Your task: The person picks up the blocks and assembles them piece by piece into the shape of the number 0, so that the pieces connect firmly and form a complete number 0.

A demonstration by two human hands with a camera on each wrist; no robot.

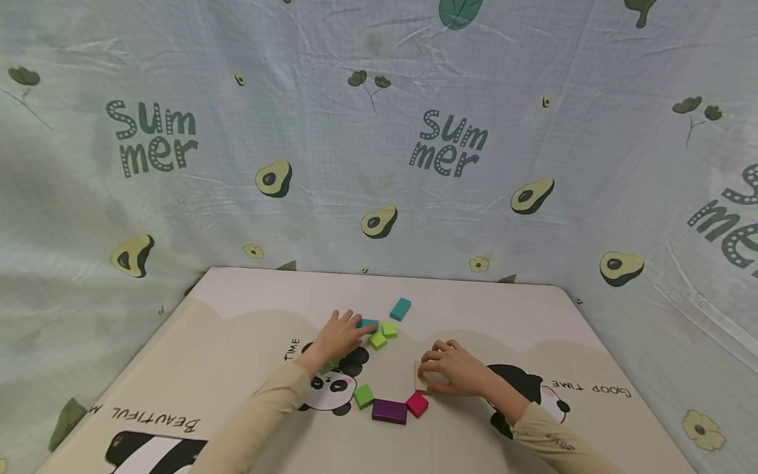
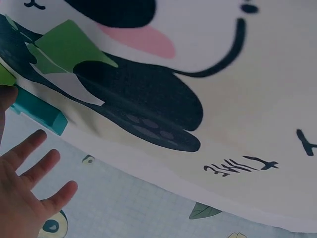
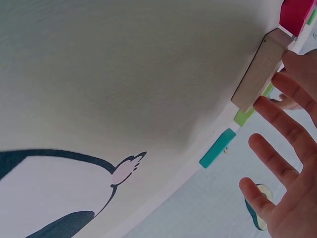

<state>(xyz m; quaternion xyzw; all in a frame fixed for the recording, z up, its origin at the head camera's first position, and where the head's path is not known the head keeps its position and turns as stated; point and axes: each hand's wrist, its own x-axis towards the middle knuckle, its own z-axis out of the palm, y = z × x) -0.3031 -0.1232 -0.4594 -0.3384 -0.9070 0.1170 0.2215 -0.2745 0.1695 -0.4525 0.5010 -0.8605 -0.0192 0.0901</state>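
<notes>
Cream sleeves (image 1: 254, 421) come nearest, one to each side of the purple block (image 1: 389, 411). Right of that block and just beside it sits a red block (image 1: 417, 404); left of it, a green block (image 1: 364, 396). Beyond it and to the right, the wood block (image 1: 418, 376) is partly covered by the right hand (image 1: 453, 370), whose spread fingertips touch it without any visible pinch. Beyond it and to the left, the left hand (image 1: 339, 338) has its fingers loosely extended and its thumb against a teal block (image 1: 368, 324). Farther off, straight beyond the purple block, lie two lime blocks (image 1: 383, 335) and another teal block (image 1: 400, 309).

Judging by this, the step in hand is adjusting the wood and teal blocks among their neighbours. Continuing calls for light fingertip nudges, steady enough not to jog the red or lime blocks.
</notes>
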